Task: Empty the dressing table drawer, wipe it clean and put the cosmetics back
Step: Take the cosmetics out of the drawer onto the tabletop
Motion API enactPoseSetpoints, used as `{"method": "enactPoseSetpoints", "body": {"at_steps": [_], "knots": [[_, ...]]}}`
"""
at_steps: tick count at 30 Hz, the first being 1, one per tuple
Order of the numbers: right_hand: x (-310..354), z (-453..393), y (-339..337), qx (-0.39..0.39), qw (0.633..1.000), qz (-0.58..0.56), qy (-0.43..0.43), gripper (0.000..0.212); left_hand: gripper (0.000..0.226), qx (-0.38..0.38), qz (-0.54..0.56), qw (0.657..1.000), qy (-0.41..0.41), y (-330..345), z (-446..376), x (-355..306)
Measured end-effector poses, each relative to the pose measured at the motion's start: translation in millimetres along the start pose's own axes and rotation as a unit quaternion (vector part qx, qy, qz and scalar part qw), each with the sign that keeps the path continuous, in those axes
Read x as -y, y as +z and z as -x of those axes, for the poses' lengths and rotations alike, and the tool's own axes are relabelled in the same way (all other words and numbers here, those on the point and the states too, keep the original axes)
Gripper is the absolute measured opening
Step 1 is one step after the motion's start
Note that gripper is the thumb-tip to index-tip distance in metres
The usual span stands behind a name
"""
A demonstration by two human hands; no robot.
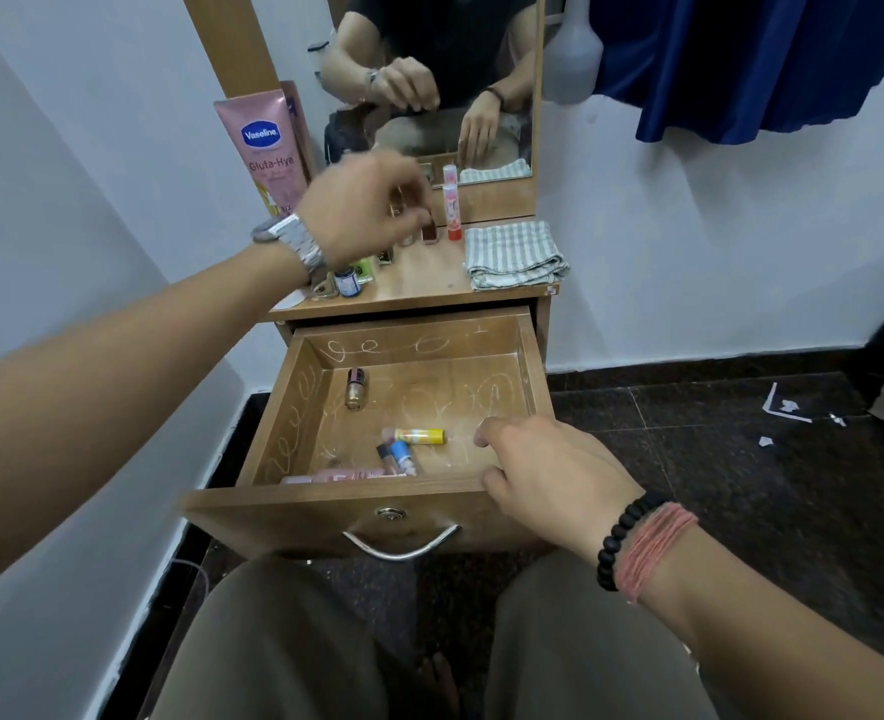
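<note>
The wooden drawer [528,356] is pulled out, with white scribble marks inside. In it lie a gold nail polish bottle [355,389], a yellow lip balm tube [422,435], a blue-capped tube [401,454] and a pink tube [341,478] against the front wall. My right hand [544,475] holds the drawer's front right corner, fingers curled over the rim. Over the table top, my left hand [367,205] is blurred; its curled fingertips pinch the top of a small dark red bottle [429,233] standing there. A folded striped cloth [515,254] lies on the table top's right side.
On the table top [419,283] stand a pink Vaseline tube [268,148], a pink-and-red lip balm stick [453,210], a green bottle [363,270], a small blue jar [347,283] and other small bottles. A mirror [481,70] rises behind. White wall left, dark floor with paper scraps right.
</note>
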State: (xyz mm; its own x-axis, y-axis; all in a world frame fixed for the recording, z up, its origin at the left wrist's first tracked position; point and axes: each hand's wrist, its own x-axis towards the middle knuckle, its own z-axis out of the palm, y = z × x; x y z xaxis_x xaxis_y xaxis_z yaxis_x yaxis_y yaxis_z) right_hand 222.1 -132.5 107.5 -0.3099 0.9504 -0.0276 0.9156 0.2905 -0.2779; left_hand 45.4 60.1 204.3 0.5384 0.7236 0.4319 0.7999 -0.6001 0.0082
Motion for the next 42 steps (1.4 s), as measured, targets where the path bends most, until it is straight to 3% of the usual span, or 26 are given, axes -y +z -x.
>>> {"method": "enactPoseSetpoints", "body": {"at_steps": [3, 7, 10, 17, 20, 22, 24, 30, 36, 42], "knots": [[2, 0, 1, 0.003, 1.000, 0.001, 0.004, 0.031, 0.011, 0.186, 0.029, 0.979, 0.072, 4, 54, -20], [4, 0, 2, 0.011, 1.000, 0.002, 0.008, 0.031, 0.018, 0.438, -0.003, 0.899, 0.026, 39, 113, -8], [5, 0, 3, 0.014, 1.000, 0.001, 0.010, 0.030, 0.018, 0.500, -0.034, 0.865, 0.006, 66, 142, 13], [4, -1, 5, 0.012, 1.000, 0.004, 0.003, 0.031, 0.016, 0.470, -0.035, 0.882, -0.001, 74, 157, 24], [4, 0, 4, 0.009, 1.000, 0.001, 0.003, 0.030, 0.039, 0.422, -0.067, 0.904, -0.028, 68, 155, 26], [4, 0, 4, 0.006, 1.000, 0.001, 0.002, 0.030, 0.047, 0.435, -0.081, 0.895, -0.046, 65, 157, 25], [4, 0, 4, 0.004, 1.000, -0.001, 0.002, 0.030, 0.040, 0.447, -0.095, 0.888, -0.048, 69, 163, 22], [4, -1, 5, -0.002, 1.000, -0.008, 0.004, 0.032, 0.038, 0.406, -0.070, 0.909, -0.064, 64, 161, 22], [4, -1, 6, 0.003, 1.000, -0.012, -0.004, 0.033, 0.047, 0.262, 0.047, 0.961, -0.080, 9, 122, 16], [4, -3, 7, 0.002, 1.000, -0.002, -0.013, 0.035, 0.046, 0.108, 0.092, 0.982, -0.128, -19, 58, 1]]}}
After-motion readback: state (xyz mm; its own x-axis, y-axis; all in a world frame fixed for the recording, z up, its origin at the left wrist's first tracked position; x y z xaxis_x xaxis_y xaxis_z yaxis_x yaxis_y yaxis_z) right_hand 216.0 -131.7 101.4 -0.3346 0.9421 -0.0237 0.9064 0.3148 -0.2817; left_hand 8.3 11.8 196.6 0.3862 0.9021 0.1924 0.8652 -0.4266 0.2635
